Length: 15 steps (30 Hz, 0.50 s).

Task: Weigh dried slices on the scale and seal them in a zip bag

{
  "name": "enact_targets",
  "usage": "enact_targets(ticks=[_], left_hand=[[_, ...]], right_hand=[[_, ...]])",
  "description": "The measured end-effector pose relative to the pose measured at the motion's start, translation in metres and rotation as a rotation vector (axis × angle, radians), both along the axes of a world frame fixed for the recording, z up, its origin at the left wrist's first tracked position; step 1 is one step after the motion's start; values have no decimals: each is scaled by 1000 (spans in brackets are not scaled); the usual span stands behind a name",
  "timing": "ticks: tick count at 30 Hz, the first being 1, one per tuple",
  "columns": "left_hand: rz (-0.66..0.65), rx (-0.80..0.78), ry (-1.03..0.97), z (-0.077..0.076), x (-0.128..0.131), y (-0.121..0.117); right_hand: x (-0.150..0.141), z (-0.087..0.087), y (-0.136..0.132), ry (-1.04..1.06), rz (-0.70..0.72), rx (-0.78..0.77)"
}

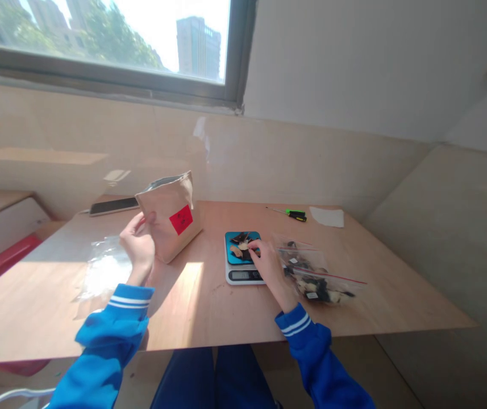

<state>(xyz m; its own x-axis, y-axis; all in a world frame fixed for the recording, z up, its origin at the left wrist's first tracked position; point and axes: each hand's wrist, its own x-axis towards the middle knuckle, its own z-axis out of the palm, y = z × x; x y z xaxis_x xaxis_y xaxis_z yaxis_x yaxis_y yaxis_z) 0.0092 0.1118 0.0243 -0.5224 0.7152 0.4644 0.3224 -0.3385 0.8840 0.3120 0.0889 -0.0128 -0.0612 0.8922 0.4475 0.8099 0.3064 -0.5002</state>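
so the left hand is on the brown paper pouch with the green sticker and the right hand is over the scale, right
Not quite: the head view shows the sticker on the brown paper pouch is red, not green. The rest stands: the left hand touches the pouch's edge, and the right hand is over the small white kitchen scale with the blue top.

person wearing bright blue long sleeves (107,335), cuffs showing two thin white stripes (295,324), dark navy trousers (213,378) showing below, both hands going bare
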Motion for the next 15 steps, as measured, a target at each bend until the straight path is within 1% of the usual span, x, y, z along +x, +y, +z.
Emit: enact_targets(ticks=[2,4,8,10,12,15], left_hand=[[21,7,-29,2,6,1],[-1,-2,-59,3,10,0],[-90,-22,-102,7,14,-4],[-122,-44,-94,8,12,-7],[-138,-74,-40,6,6,-11],[-113,-110,75,-4,-9,-22]], right_hand=[[1,0,0,-60,-8,47],[3,0,-3,-72,-23,89],[8,7,-17,29,-35,143],[11,14,-31,98,-17,161],[14,19,-48,164,-15,168],[19,20,-81,272,-43,135]])
